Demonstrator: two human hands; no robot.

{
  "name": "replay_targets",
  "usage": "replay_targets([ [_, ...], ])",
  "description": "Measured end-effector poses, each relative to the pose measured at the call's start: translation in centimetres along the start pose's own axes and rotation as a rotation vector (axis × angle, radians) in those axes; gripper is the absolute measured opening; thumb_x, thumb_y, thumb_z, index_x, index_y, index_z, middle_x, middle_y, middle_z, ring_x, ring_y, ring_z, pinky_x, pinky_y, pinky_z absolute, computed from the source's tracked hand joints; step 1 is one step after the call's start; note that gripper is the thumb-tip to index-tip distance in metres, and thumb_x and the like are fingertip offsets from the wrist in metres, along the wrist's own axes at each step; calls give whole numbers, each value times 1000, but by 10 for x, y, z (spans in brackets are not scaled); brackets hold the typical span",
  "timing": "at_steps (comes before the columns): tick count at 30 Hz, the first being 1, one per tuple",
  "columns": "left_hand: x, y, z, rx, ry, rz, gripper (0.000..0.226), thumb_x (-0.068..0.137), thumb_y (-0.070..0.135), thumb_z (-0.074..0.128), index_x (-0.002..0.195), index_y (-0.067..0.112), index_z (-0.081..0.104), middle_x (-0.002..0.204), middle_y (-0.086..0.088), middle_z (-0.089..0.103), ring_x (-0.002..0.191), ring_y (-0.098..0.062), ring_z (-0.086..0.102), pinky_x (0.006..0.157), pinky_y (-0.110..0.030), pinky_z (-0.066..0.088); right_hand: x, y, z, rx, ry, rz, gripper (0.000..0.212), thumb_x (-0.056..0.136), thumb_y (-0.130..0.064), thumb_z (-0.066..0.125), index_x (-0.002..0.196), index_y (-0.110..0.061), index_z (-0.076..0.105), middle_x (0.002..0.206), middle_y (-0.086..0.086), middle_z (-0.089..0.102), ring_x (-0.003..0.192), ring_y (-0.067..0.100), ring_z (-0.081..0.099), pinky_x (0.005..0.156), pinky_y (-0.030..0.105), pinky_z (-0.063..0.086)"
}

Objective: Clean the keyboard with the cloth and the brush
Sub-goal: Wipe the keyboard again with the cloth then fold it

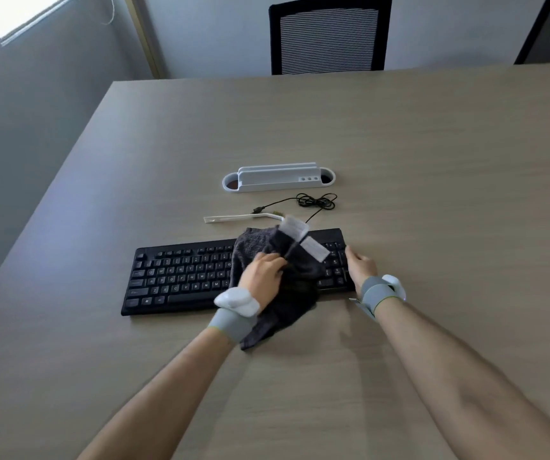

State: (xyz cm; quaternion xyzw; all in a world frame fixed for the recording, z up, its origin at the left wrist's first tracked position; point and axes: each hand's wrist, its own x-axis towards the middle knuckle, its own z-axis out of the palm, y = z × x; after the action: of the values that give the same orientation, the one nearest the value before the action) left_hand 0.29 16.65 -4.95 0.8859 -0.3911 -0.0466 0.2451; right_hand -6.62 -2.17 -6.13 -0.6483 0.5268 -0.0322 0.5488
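A black keyboard (180, 277) lies on the wooden table (432, 194) in front of me. My left hand (263, 273) grips a dark grey cloth (300, 287) with white labels, bunched over the keyboard's right-middle part and hanging past its front edge. My right hand (361, 265) holds the keyboard's right end, fingers curled over its edge by the number pad. A white brush (243, 218) with a small bristle head lies flat just behind the keyboard, untouched.
The keyboard's black cable (316, 201) is coiled behind it. A white desk organiser (278, 178) stands farther back. A black mesh chair (330, 34) is at the table's far side. The table's left edge runs diagonally at left.
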Motion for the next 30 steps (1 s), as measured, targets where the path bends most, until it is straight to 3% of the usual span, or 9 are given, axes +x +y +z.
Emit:
replay_targets([
  [5,15,-6,-31,-220,-58,-284,63,72,-3,64,130,1,40,96,-14,59,94,-25,53,91,-34,41,0,-6,2,-350,56,-222,52,91,-47,50,54,-14,33,54,2,38,53,21,37,48,29,24],
  [8,24,-5,-33,-172,-172,-301,68,75,10,71,135,3,41,102,-14,54,103,-27,51,92,-29,38,1,-1,3,-342,55,-267,33,86,-36,64,63,-13,58,66,6,59,81,14,32,55,29,42],
  [9,25,-3,-34,-164,-205,-280,57,77,19,71,128,4,51,98,-11,52,101,-25,50,89,-27,38,3,1,2,-326,68,-271,29,85,-32,67,81,-3,70,85,14,70,119,34,54,70,36,50],
  [12,28,-3,-37,-190,-168,-235,31,86,28,61,104,3,69,89,-9,55,89,-21,48,85,-28,42,-2,0,-2,-332,142,-297,40,83,-27,69,111,2,67,114,18,68,109,32,62,91,34,49],
  [15,35,-16,-42,-49,-138,-262,38,88,13,52,126,8,54,119,-16,51,103,-33,54,94,-37,45,-9,-4,4,-375,184,-544,29,81,-27,71,100,-5,72,102,16,69,100,30,61,86,33,47],
  [19,34,-32,-40,237,-305,-342,60,85,17,54,140,8,29,138,-14,43,128,-36,35,102,-43,36,-27,-10,24,-602,-107,-741,53,69,-48,73,108,-12,71,107,9,66,103,25,56,90,31,40],
  [26,23,-39,-33,266,-200,-368,25,84,25,59,103,10,65,129,-14,46,124,-33,37,103,-39,34,-28,-8,36,-736,-19,-705,19,87,-22,62,103,-13,68,112,5,63,111,25,52,92,32,34],
  [28,22,-38,-39,172,-206,-379,18,81,26,61,90,11,68,135,-12,44,129,-30,33,106,-38,30,-31,-16,30,-527,-20,-696,13,88,-17,59,100,-11,63,101,3,65,99,23,57,89,32,40],
  [30,20,-32,-49,-169,-187,-390,14,72,20,68,63,12,59,106,-11,59,107,-22,49,92,-34,38,-38,-31,18,-94,-127,-544,6,90,-13,58,88,-18,56,86,2,61,83,19,57,80,29,46],
])
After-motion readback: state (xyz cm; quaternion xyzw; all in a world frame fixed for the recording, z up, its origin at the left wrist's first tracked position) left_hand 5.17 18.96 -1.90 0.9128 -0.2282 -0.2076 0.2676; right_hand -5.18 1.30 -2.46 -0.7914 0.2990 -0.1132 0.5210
